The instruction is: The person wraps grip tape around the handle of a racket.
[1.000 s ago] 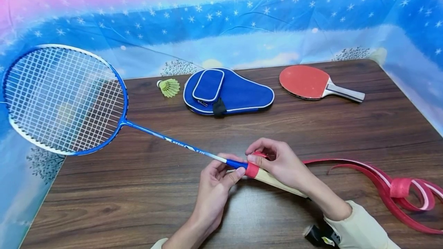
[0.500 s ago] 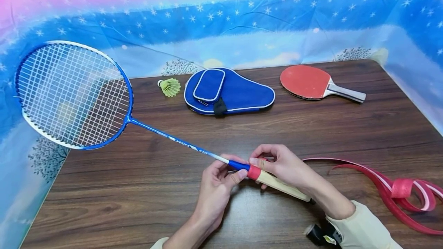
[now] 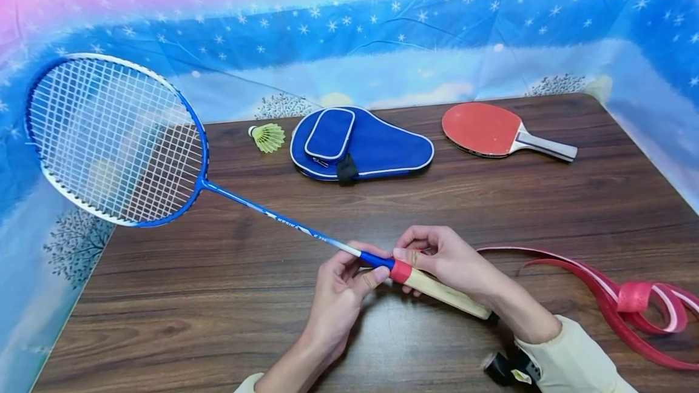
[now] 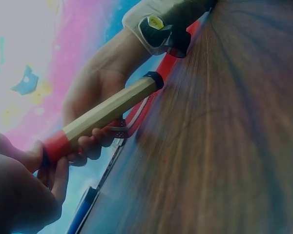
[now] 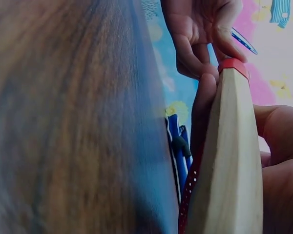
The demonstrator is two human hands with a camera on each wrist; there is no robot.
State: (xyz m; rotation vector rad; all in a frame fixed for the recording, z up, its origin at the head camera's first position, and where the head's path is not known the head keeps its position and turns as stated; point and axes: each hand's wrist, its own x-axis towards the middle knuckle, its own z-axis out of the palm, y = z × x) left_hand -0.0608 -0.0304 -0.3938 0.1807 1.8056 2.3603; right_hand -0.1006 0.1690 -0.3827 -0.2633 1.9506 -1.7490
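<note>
A blue and white badminton racket is held at a slant above the table, its strung head at the upper left. My left hand pinches it between thumb and fingers at the blue cone above the handle. One band of red grip tape wraps the top of the bare wooden handle. On the handle's far side my right hand pinches the tape with thumb and forefinger. In the right wrist view, perforated tape hangs beside the wooden handle. The handle's dark end cap shows in the left wrist view.
Loose red tape lies looped on the table at the right. Toward the back are a yellow shuttlecock, a blue paddle case and a red table tennis paddle. A patterned cloth hangs behind the table.
The racket head has swung a little right and upward. My right hand has shifted slightly right with the tape. My left hand keeps its hold on the cone.
</note>
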